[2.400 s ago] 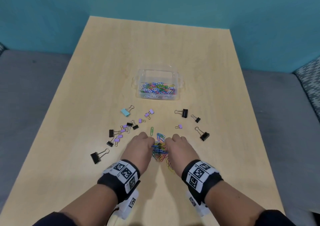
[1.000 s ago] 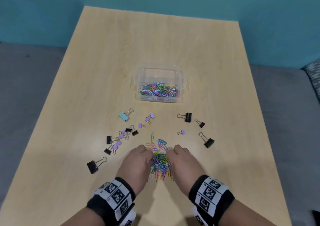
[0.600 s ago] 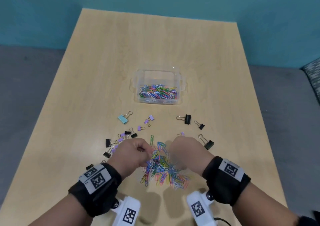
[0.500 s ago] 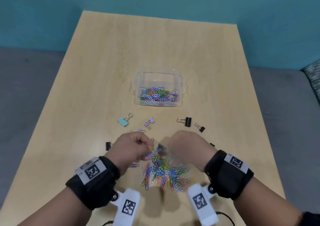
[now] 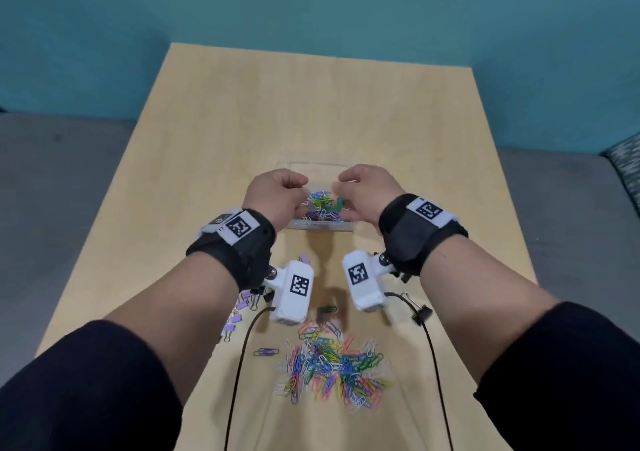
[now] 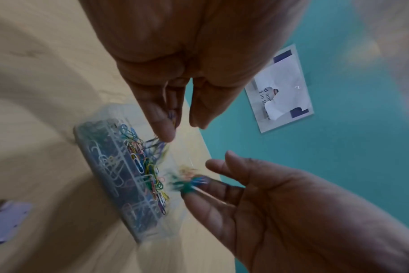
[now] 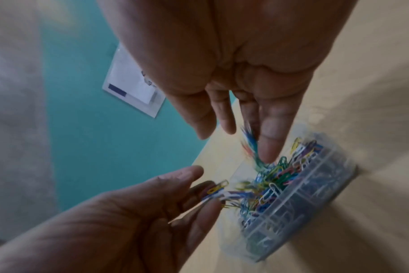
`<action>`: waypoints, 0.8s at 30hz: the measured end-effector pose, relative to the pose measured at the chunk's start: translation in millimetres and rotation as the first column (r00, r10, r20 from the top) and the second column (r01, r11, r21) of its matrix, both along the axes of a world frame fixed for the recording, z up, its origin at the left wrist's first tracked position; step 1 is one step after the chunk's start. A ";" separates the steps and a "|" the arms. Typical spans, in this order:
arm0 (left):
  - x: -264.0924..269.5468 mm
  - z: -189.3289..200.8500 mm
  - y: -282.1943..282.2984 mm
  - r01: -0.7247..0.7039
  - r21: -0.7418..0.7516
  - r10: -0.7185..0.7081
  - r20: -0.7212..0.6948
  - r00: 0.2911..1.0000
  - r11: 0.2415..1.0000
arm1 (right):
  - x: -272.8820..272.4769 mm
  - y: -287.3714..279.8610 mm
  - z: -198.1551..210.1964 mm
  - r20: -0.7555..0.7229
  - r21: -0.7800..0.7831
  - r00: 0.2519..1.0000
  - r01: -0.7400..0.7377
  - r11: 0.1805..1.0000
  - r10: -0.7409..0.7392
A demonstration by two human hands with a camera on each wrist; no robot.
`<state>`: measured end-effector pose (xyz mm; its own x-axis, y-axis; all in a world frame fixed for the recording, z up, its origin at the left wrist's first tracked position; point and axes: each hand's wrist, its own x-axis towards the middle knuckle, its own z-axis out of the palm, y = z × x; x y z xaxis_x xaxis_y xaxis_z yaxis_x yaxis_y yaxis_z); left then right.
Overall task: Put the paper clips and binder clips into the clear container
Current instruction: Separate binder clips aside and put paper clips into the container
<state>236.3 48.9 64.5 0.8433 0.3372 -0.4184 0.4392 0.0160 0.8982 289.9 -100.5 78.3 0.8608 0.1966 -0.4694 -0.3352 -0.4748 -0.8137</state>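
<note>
Release step: both hands hover above the clear container (image 5: 317, 227), left hand (image 5: 275, 192) and right hand (image 5: 363, 191) with fingers loosening, each grip spilling paper clips (image 7: 272, 178) inside. Next, return for the loose pile (image 5: 334, 364) and binder clips (image 5: 239, 312) on the bench (image 5: 242, 121) nearer the person than the container.

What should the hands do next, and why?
Probably open the fingers and let the last paper clips drop. Both hands, left and right, are above the container, with clips falling in and a few stuck to the fingers. Then return for the pile.
</note>
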 end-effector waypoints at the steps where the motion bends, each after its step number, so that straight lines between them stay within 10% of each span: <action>1: -4.8 0.7 1.0 0.000 0.014 0.000 0.011 1.000 1.000 | -2.7 -4.5 -0.8 0.057 -0.084 0.998 -0.035 0.996 0.040; 5: -57.8 -0.8 3.3 0.180 0.387 -0.199 0.010 0.980 0.904 | -56.2 -34.4 -2.8 0.241 -0.417 0.903 -0.236 0.878 0.357; 10: -148.8 -46.8 -26.1 0.608 0.649 -0.662 -0.208 0.720 0.458 | -152.6 -59.3 -39.7 0.105 -0.609 0.614 -0.582 0.539 0.782; 15: -178.0 -65.2 -29.5 0.564 0.820 -0.768 -0.300 0.566 0.096 | -192.6 -78.1 -76.0 0.067 -0.734 0.371 -0.611 0.298 0.926; 19: -207.7 -51.5 -20.8 0.592 0.766 -0.724 -0.258 0.640 0.250 | -217.3 -96.6 -66.7 0.142 -0.703 0.412 -0.598 0.384 0.900; 24: -253.0 -59.2 -9.0 0.509 0.756 -0.499 -0.281 0.820 0.411 | -249.1 -128.5 -58.3 0.098 -0.640 0.797 -0.408 0.651 0.596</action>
